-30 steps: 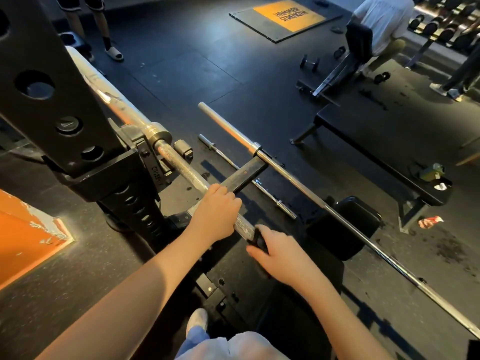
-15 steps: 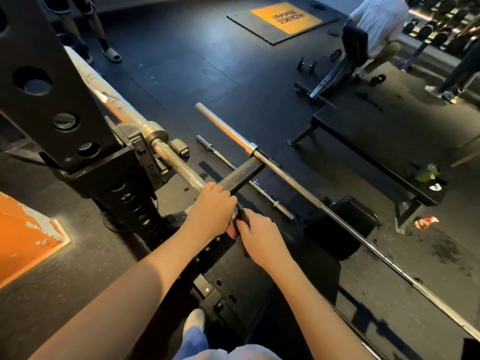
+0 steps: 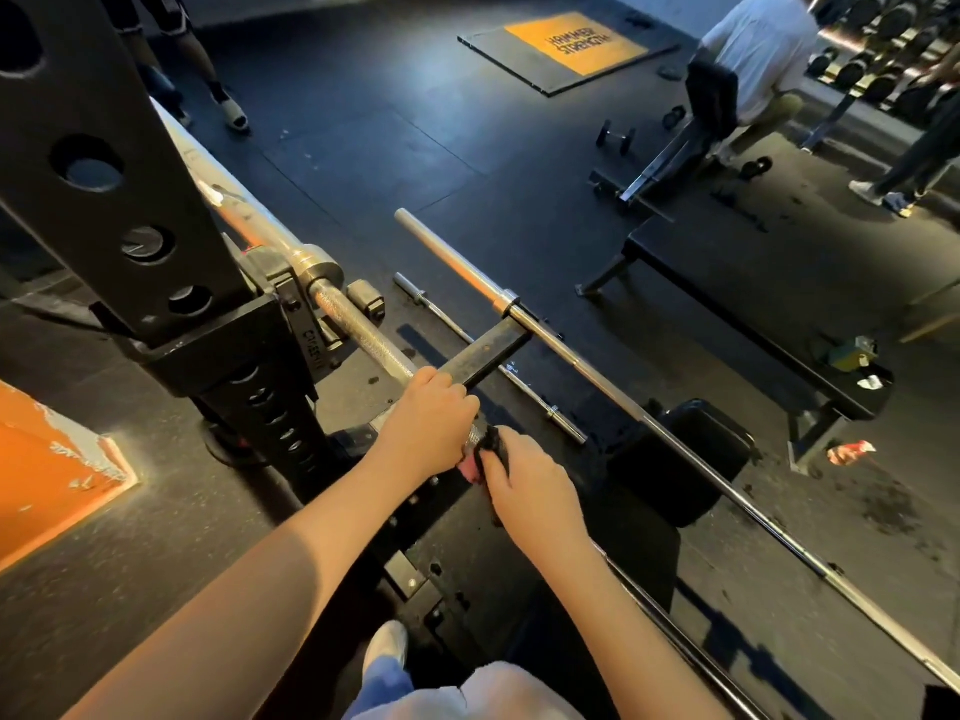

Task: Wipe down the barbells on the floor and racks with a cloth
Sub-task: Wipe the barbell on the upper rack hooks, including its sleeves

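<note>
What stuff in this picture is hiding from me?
All in the head view:
1. Cloth: mostly covered by the right hand.
2. Racked barbell: gripped stretch under the left hand, far end behind the rack upright.
3. Long barbell: near end cut off by the right edge.
4. Items on the bench: too small to identify.

Your cloth, centre frame, is black. The racked barbell just above it reads silver with a fine cross-hatched knurl. The second barbell, running to the lower right, is plain bright silver. The rack upright, upper left, is black. The floor is black, grey-speckled at lower left. The platform, left edge, is orange with white chips. The mat, top centre, shows an orange panel, black lettering and a black border. Your shoe, bottom edge, is white.
</note>
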The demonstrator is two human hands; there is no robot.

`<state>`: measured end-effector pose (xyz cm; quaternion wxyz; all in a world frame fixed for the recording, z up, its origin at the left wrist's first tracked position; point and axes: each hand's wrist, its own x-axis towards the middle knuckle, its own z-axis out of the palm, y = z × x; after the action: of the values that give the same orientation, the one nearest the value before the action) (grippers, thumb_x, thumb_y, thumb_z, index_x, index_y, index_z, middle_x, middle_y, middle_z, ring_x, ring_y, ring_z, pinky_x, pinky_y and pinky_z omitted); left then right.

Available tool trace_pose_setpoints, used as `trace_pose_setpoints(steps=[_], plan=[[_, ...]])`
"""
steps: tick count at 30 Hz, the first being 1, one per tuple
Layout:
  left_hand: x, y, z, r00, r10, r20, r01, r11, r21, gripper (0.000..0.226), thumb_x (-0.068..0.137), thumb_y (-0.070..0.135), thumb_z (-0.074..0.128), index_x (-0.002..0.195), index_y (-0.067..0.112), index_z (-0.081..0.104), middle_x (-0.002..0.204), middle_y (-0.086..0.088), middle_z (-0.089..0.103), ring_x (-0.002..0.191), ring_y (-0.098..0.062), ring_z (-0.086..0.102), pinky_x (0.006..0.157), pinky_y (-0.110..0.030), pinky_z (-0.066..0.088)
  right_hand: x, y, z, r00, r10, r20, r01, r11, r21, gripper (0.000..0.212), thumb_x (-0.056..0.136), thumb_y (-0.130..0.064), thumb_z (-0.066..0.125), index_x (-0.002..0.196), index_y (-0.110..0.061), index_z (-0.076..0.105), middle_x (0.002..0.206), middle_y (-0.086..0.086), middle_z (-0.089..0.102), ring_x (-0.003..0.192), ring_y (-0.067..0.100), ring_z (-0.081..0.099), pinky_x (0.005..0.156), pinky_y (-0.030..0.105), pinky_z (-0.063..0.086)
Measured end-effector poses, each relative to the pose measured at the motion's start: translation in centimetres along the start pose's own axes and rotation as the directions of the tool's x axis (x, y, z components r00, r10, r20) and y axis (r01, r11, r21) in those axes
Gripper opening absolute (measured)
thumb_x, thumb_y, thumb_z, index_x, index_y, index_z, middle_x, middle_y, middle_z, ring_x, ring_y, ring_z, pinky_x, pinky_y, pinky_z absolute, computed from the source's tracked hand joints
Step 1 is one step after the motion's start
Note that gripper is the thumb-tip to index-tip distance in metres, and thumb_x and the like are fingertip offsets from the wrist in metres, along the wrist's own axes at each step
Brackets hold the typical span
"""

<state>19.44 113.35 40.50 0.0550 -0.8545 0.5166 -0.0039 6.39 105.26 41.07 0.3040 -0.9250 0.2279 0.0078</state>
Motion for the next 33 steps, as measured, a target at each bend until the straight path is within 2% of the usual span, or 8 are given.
trace_pose_setpoints(steps=[4, 10, 14, 17, 21, 27, 30, 33], plan=[[0.0, -0.2, 0.1, 1.0, 0.01, 0.006, -0.01, 1.0, -0.029, 0.016, 0.084, 0.033, 0.062, 0.09, 0.022, 0.052, 0.092, 0.002, 0.059, 0.092, -0.018, 0.051, 0.092, -0.034, 0.037, -4.6, 2.3, -0.4, 0.999, 0.046, 0.014, -0.04, 0.962, -0.269, 0.054, 0.096, -0.048, 0.045, 0.144, -0.027, 0.034, 0.127, -0.008, 0.049, 0.109, 0.005, 0.051, 0.087, 0.017, 0.041], [-0.1, -0.1, 0.1, 1.0, 0.018, -0.015, -0.018, 0.999, -0.037, 0.022, 0.084, 0.032, 0.062, 0.082, 0.024, 0.042, 0.09, 0.002, 0.058, 0.091, -0.018, 0.052, 0.093, -0.035, 0.037, -1.4, -0.1, 0.9, 0.995, -0.003, -0.098, -0.03, 0.943, -0.332, 0.039, 0.098, -0.046, 0.044, 0.126, -0.019, 0.05, 0.099, -0.006, 0.054, 0.084, 0.007, 0.053, 0.067, 0.018, 0.037], [-0.1, -0.2, 0.2, 0.999, 0.036, -0.012, -0.037, 0.997, -0.069, 0.014, 0.084, 0.028, 0.061, 0.086, 0.023, 0.048, 0.092, 0.003, 0.059, 0.095, -0.018, 0.053, 0.095, -0.034, 0.036, -1.5, 0.4, 0.6, 0.996, 0.014, -0.083, -0.042, 0.937, -0.347, 0.035, 0.099, -0.049, 0.039, 0.12, -0.023, 0.05, 0.1, -0.008, 0.055, 0.085, 0.005, 0.057, 0.068, 0.016, 0.042], [-0.3, -1.1, 0.4, 0.996, 0.091, -0.015, -0.092, 0.992, -0.092, 0.02, 0.083, 0.022, 0.062, 0.102, 0.021, 0.056, 0.108, 0.003, 0.058, 0.111, -0.019, 0.051, 0.111, -0.038, 0.026, -1.5, 0.4, 0.6, 0.997, -0.005, -0.081, -0.024, 0.934, -0.357, 0.036, 0.099, -0.049, 0.04, 0.121, -0.024, 0.05, 0.103, -0.008, 0.058, 0.089, 0.006, 0.059, 0.068, 0.015, 0.04], [-0.3, -3.7, 0.3, 0.984, 0.13, -0.122, -0.134, 0.991, -0.02, 0.033, 0.078, 0.025, 0.068, 0.109, 0.019, 0.059, 0.112, 0.0, 0.059, 0.115, -0.022, 0.051, 0.116, -0.043, 0.019, -1.5, 0.5, 0.3, 0.998, -0.006, -0.07, -0.017, 0.946, -0.322, 0.036, 0.099, -0.049, 0.038, 0.123, -0.024, 0.05, 0.106, -0.008, 0.059, 0.092, 0.006, 0.06, 0.072, 0.015, 0.043], [0.7, -3.6, 0.1, 0.979, 0.201, 0.03, -0.2, 0.98, -0.022, 0.016, 0.084, 0.029, 0.062, 0.097, 0.021, 0.056, 0.102, 0.003, 0.065, 0.109, -0.02, 0.055, 0.117, -0.046, 0.018, -0.1, 0.9, -0.2, 0.995, 0.083, 0.056, -0.072, 0.982, -0.174, 0.027, 0.098, -0.05, 0.041, 0.104, -0.028, 0.057, 0.092, -0.011, 0.064, 0.082, 0.002, 0.062, 0.079, 0.024, 0.054], [0.8, -3.9, 0.2, 0.978, 0.205, 0.042, -0.204, 0.979, -0.024, 0.013, 0.084, 0.028, 0.062, 0.093, 0.021, 0.055, 0.097, 0.003, 0.064, 0.105, -0.02, 0.056, 0.115, -0.045, 0.022, 1.5, 0.0, -1.1, 0.96, 0.176, 0.216, -0.184, 0.983, 0.014, 0.021, 0.1, -0.045, 0.039, 0.095, -0.034, 0.056, 0.08, -0.015, 0.067, 0.075, -0.004, 0.062, 0.075, 0.021, 0.052], [0.9, -3.8, 0.2, 0.977, 0.209, 0.039, -0.208, 0.978, -0.014, 0.016, 0.084, 0.028, 0.061, 0.096, 0.02, 0.055, 0.098, 0.003, 0.064, 0.105, -0.02, 0.055, 0.115, -0.044, 0.021, 2.9, -1.6, -0.9, 0.959, 0.179, 0.218, -0.193, 0.98, 0.045, 0.027, 0.101, -0.046, 0.039, 0.104, -0.026, 0.057, 0.075, -0.014, 0.063, 0.071, -0.003, 0.059, 0.065, 0.018, 0.046]])
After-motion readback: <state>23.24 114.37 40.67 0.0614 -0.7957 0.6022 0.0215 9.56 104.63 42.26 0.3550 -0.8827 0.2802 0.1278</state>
